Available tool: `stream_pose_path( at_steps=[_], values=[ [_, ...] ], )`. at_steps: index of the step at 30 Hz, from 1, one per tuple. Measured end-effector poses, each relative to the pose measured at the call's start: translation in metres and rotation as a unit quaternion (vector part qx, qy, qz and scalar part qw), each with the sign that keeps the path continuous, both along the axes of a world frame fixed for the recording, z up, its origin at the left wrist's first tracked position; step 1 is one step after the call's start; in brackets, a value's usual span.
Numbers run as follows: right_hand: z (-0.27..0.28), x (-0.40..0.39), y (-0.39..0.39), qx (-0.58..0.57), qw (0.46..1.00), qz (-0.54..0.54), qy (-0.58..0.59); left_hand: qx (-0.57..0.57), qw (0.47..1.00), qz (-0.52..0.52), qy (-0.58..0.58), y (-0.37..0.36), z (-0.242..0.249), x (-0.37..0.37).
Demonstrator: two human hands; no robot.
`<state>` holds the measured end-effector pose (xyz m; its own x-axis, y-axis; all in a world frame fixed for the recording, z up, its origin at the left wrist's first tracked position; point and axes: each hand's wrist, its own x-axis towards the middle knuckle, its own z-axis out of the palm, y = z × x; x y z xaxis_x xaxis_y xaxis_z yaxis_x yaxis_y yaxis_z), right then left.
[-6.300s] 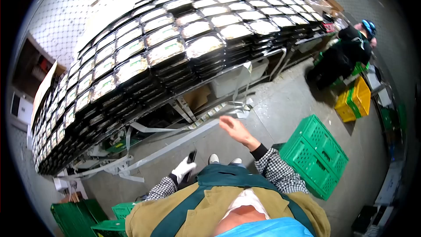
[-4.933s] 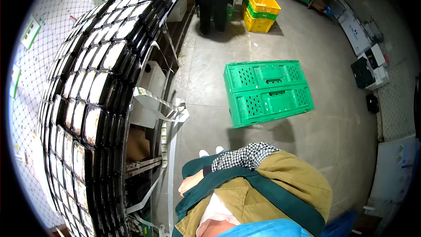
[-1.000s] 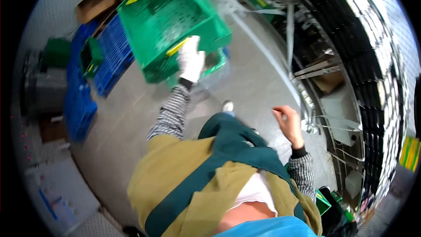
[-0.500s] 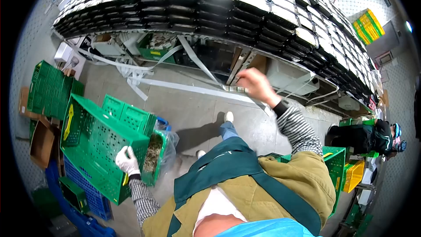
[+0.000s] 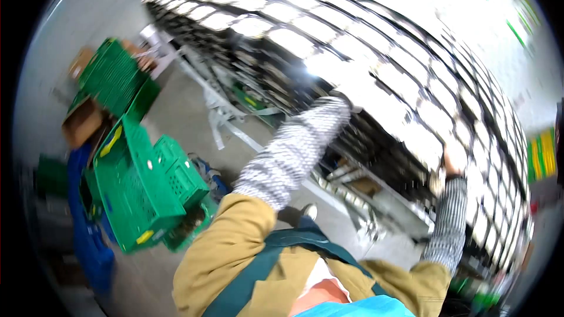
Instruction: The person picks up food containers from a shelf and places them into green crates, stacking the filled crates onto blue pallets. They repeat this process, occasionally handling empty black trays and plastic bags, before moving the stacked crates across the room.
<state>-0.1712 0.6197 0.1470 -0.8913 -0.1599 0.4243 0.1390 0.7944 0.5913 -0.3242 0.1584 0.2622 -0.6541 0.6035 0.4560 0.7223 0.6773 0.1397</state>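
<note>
Black trays with shiny, pale tops (image 5: 294, 41) lie in stacked rows on a long table. My left arm reaches forward over the near edge of the stacks. My left hand (image 5: 351, 85), in a white glove, is at the tray tops, but glare and blur hide its fingers. Farther right, my bare right hand (image 5: 455, 158) is over the trays near the edge, its fingers smeared by motion. A small pale piece (image 5: 437, 182) shows beside that hand, too blurred to name; whether the hand holds it cannot be made out.
At left stand a large green crate (image 5: 132, 194), smaller green crates (image 5: 179, 170) and a stack of green crates (image 5: 108, 76). A cardboard box (image 5: 85, 122) and a blue pallet (image 5: 91, 246) are beside them. White strapping (image 5: 226, 117) trails below the table. Yellow-green crates (image 5: 541, 154) show far right.
My view has swung right and nearer the trays. My left hand has left the green crate's rim for the tray tops. My right hand, earlier holding a strip of labels, has moved over the trays.
</note>
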Motion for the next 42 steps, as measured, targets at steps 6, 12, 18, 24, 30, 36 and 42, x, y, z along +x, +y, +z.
stream_pose_path(
  at_steps=[6, 12, 18, 24, 30, 36, 42],
  values=[
    [-0.008, -0.018, -0.01, -0.617, 0.774, -0.096, 0.107, 0.187, 0.95, 0.239, -0.074, 0.132, -0.097, -0.093],
    [0.007, -0.016, -0.003, -0.653, 0.74, -0.158, 0.031, 0.245, 0.889, 0.27, -0.277, 0.116, -0.047, -0.087],
    [0.156, -0.013, -0.045, -0.25, 0.96, -0.078, 0.097, 0.223, 0.967, 0.121, -0.04, 0.032, 0.048, -0.04],
    [0.248, -0.054, -0.223, -0.244, 0.924, 0.091, 0.279, 0.534, 0.794, 0.242, 0.164, -0.267, 0.064, 0.041],
    [0.241, -0.14, -0.48, -0.448, 0.874, 0.165, 0.095, 0.59, 0.524, 0.551, 0.273, -0.561, -0.019, 0.193],
    [0.167, -0.192, -0.864, -0.447, 0.689, 0.501, -0.271, 0.473, 0.279, 0.79, 0.271, -0.708, -0.159, 0.309],
    [0.071, -0.153, -1.214, -0.33, 0.495, 0.696, -0.402, 0.419, -0.01, 0.879, 0.227, -0.766, -0.322, 0.363]
  ],
)
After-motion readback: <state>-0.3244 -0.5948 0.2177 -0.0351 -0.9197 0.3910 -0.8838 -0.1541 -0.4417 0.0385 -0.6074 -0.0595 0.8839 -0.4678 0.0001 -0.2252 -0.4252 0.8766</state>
